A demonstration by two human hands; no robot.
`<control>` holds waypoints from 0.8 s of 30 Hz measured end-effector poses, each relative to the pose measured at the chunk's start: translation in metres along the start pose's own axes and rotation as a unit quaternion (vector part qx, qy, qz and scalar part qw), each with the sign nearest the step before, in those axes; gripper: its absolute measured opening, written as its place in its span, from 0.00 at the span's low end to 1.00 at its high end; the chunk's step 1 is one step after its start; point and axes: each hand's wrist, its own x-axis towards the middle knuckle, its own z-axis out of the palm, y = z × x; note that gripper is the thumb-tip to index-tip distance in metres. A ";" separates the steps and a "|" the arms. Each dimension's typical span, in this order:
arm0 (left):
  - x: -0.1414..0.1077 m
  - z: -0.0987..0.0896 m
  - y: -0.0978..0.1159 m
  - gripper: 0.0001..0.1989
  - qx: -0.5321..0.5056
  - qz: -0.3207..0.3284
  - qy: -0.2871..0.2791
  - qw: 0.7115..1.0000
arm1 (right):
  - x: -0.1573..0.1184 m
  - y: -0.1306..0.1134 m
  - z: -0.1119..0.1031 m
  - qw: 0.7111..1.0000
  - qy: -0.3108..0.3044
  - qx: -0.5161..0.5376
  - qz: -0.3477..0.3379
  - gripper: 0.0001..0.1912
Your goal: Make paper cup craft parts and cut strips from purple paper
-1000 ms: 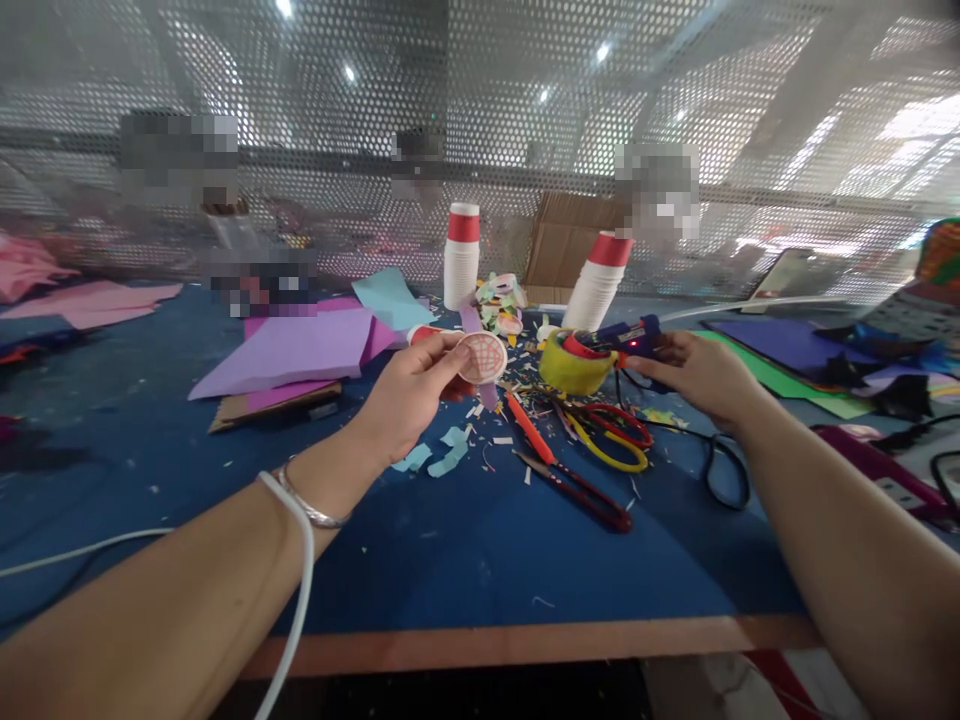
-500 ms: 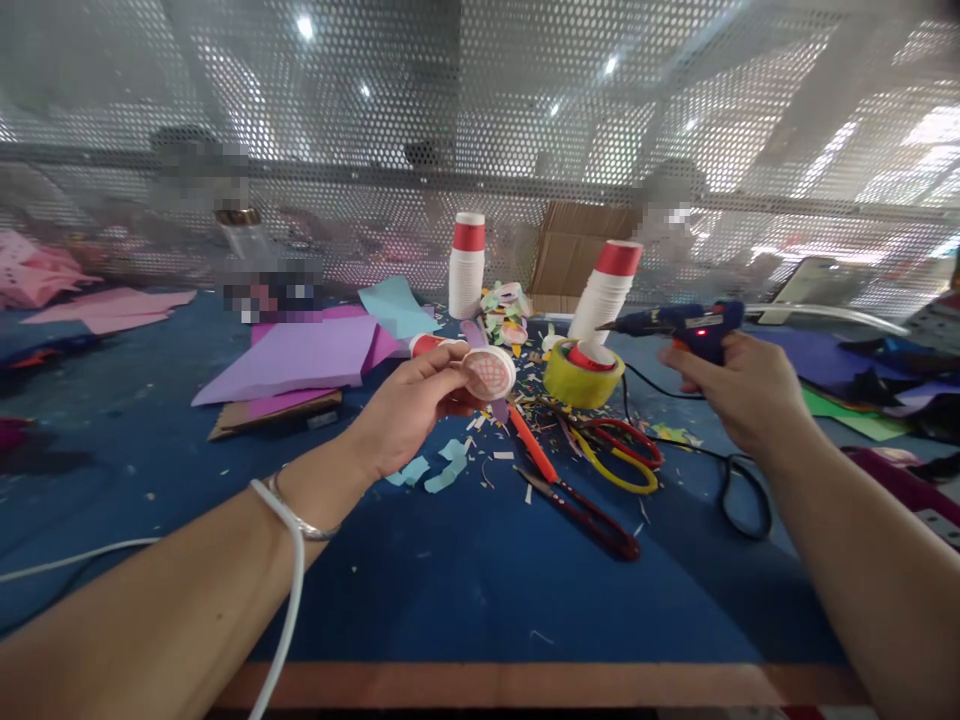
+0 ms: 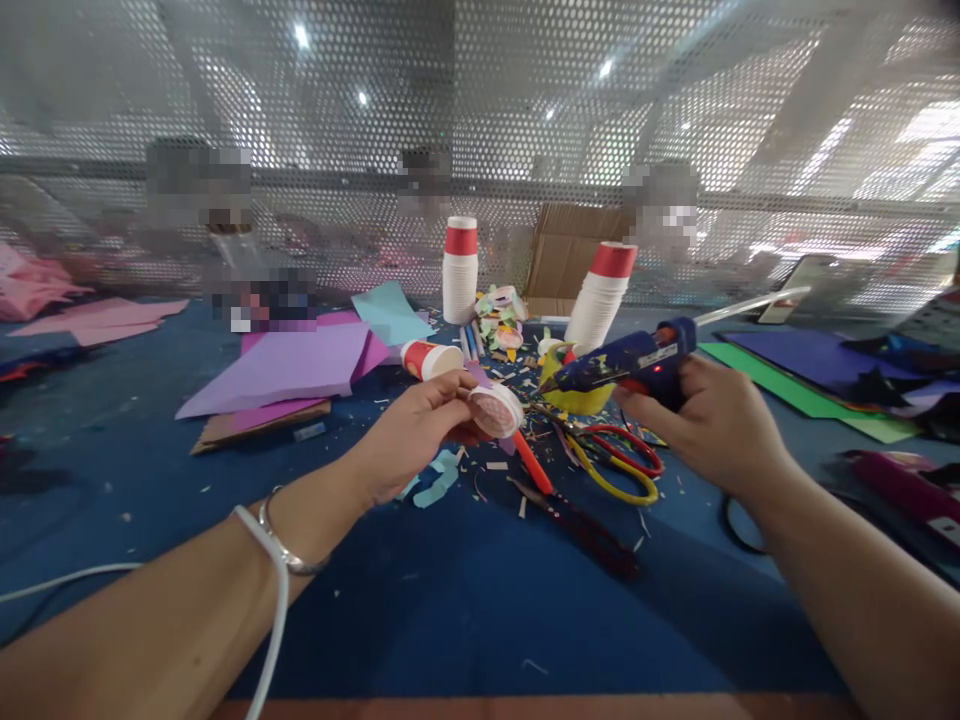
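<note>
My left hand [image 3: 427, 425] pinches a round white-rimmed piece [image 3: 496, 411] that looks like a paper cup base, with a pinkish grid on its face turned towards me. Purple paper shows behind it, above and below; whether it is attached I cannot tell. My right hand [image 3: 701, 415] is wrapped round a blue hot glue gun [image 3: 626, 360] with a lit red light and a clear glue stick out of its back. Its nozzle points left, a little right of the round piece and apart from it. Just behind my left hand, a red and white paper cup [image 3: 435, 360] lies on its side.
Two stacks of paper cups, one upright [image 3: 460, 275] and one leaning [image 3: 600, 300], stand at the back. Yellow tape [image 3: 581, 400], red-and-yellow-handled scissors [image 3: 622, 465], dark-handled scissors [image 3: 592, 535] and paper scraps lie in the middle. Purple sheets [image 3: 285, 365] are left; green paper [image 3: 795, 385] is right.
The glue gun has moved left and down, its nozzle now closer to the round piece and in front of the tape. The round piece has shifted slightly down and tilted.
</note>
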 end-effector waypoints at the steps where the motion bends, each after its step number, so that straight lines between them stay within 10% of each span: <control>1: 0.000 0.000 0.000 0.04 0.000 -0.002 0.001 1.000 | 0.000 0.000 0.000 1.000 -0.005 -0.004 -0.002 0.15; 24: -0.002 0.004 0.002 0.07 0.061 -0.005 -0.012 0.998 | 0.000 -0.002 0.003 0.998 -0.031 -0.012 -0.058 0.17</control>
